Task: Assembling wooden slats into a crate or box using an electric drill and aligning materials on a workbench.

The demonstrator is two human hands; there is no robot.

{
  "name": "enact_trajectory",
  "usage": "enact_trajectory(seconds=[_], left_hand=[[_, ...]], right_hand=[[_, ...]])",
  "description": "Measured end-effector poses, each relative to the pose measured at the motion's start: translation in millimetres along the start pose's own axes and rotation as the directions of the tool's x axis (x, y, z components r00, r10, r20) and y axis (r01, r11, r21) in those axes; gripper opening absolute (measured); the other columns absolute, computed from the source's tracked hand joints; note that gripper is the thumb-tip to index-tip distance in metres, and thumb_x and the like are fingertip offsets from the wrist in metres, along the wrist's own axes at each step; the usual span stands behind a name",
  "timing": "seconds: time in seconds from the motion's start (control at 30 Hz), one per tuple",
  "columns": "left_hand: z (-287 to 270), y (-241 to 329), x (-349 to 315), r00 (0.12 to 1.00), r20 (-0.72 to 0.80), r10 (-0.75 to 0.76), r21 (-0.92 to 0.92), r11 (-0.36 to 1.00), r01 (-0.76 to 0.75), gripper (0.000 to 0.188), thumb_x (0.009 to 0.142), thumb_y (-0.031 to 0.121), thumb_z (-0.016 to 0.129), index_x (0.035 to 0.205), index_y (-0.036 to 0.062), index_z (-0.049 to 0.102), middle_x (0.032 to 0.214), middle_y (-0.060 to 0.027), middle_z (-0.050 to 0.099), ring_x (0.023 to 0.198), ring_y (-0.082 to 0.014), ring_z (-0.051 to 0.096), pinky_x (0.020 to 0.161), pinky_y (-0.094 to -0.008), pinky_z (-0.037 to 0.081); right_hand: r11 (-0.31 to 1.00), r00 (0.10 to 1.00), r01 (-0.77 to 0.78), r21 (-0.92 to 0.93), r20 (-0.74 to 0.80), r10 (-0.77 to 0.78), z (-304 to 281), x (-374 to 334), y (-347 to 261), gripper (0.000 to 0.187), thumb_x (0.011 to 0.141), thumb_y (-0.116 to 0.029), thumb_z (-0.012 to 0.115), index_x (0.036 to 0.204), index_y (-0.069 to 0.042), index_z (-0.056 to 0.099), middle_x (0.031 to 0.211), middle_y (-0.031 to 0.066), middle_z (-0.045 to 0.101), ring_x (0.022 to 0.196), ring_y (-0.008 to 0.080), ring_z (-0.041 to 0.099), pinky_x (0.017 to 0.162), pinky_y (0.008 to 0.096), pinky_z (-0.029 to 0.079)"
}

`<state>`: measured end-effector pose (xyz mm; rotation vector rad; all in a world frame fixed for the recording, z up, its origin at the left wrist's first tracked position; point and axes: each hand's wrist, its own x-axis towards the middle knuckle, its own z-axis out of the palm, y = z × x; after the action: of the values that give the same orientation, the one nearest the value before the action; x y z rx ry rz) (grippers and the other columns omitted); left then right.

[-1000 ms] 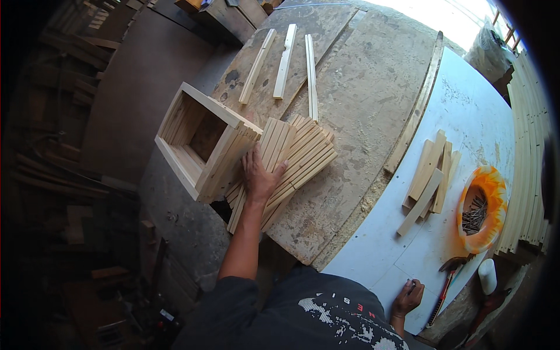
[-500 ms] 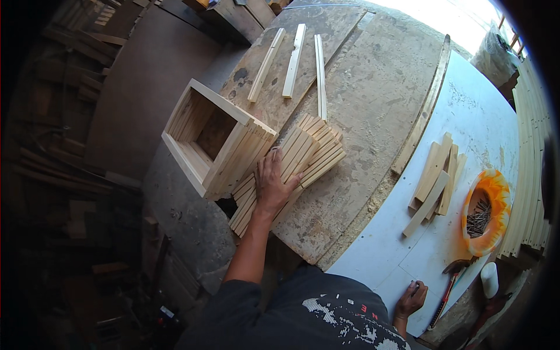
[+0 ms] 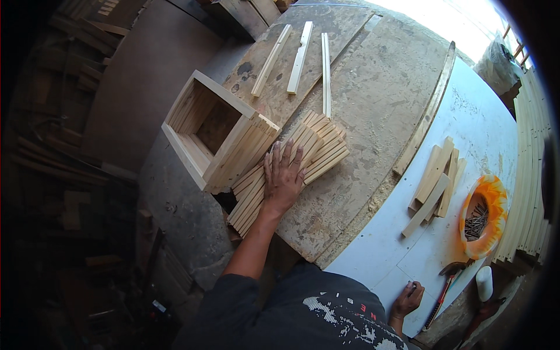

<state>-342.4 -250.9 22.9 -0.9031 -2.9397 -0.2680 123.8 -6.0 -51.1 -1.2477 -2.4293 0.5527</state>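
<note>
My left hand (image 3: 283, 182) lies flat on a pile of pale wooden slats (image 3: 326, 153), its fingers stretched out over the top ones. The pile is fanned unevenly, partly over the edge of the workbench. Just left of it stands an open box-shaped stack of wooden frames (image 3: 244, 144), close to my fingertips. Down at the lower right, my right hand (image 3: 408, 298) rests by the white board with its fingers curled. Something small and dark shows at its fingers, too small to name. A hammer (image 3: 440, 297) lies to the right of that hand.
Three separate wooden strips (image 3: 300, 58) lie on the far part of the workbench (image 3: 379, 99). On the white board (image 3: 373, 259) are several short wood pieces (image 3: 431, 186) and an orange-and-white bowl (image 3: 497, 201) of nails. Long curved slats (image 3: 528, 169) are stacked at the right.
The fingers of my left hand have spread from a grasp on the slats to lying flat over them. That hand has shifted slightly right. My right hand stays where it was.
</note>
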Motion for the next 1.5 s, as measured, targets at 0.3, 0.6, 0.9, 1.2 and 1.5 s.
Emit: enact_trajectory(seconds=[0.3,0.6,0.9,1.2,1.5], left_hand=[[-4.1,2.0,0.1,1.000,-0.025,0.015,0.020,1.000,-0.014,0.062,0.103,0.032,0.056,0.161,0.0214,0.038,0.171,-0.0116,0.023,0.159,-0.0409,0.010,0.124,-0.0666,0.009],[-4.3,0.5,1.2,1.000,-0.021,0.012,-0.005,1.000,-0.012,0.061,0.103,0.032,0.057,0.161,0.0203,0.040,0.170,-0.0121,0.025,0.159,-0.0418,0.010,0.123,-0.0677,0.009],[-3.3,1.3,1.5,1.000,-0.002,-0.003,-0.011,1.000,0.003,0.060,0.104,0.034,0.055,0.161,0.0202,0.040,0.170,-0.0119,0.025,0.159,-0.0412,0.010,0.123,-0.0670,0.012],[-1.7,-0.3,0.8,1.000,-0.017,0.006,0.007,1.000,-0.005,0.061,0.103,0.033,0.057,0.160,0.0212,0.041,0.170,-0.0111,0.024,0.159,-0.0403,0.009,0.124,-0.0660,0.011],[-3.0,-1.7,1.3,0.998,-0.055,-0.029,-0.091,0.996,0.024,0.063,0.099,0.033,0.064,0.159,0.0261,0.044,0.166,-0.0239,0.026,0.154,-0.0434,0.022,0.119,-0.0626,0.021]], right_hand=[[1.000,1.000,-0.002,-0.020,0.000,0.002,0.9,-0.9,3.4,0.021,0.104,-0.020,0.056,0.105,0.000,0.061,0.084,0.0117,0.051,0.068,0.0256,0.048,0.062,0.0397,0.040],[1.000,1.000,-0.014,0.010,-0.001,0.014,0.1,-0.4,-0.2,0.019,0.103,-0.018,0.057,0.105,0.000,0.060,0.083,0.0118,0.051,0.068,0.0261,0.048,0.062,0.0400,0.040],[1.000,1.000,-0.003,-0.002,-0.001,0.003,-0.7,0.0,-0.2,0.019,0.103,-0.020,0.058,0.104,-0.001,0.061,0.081,0.0126,0.050,0.068,0.0293,0.050,0.062,0.0424,0.040],[1.000,1.000,0.017,0.014,-0.010,-0.017,-0.1,0.9,0.3,0.020,0.103,-0.020,0.057,0.105,-0.001,0.061,0.083,0.0143,0.051,0.071,0.0319,0.052,0.065,0.0442,0.042],[1.000,1.000,0.003,0.006,0.002,-0.003,-3.2,0.4,-3.6,0.017,0.101,-0.016,0.059,0.105,0.000,0.060,0.083,0.0148,0.052,0.071,0.0317,0.052,0.065,0.0442,0.042]])
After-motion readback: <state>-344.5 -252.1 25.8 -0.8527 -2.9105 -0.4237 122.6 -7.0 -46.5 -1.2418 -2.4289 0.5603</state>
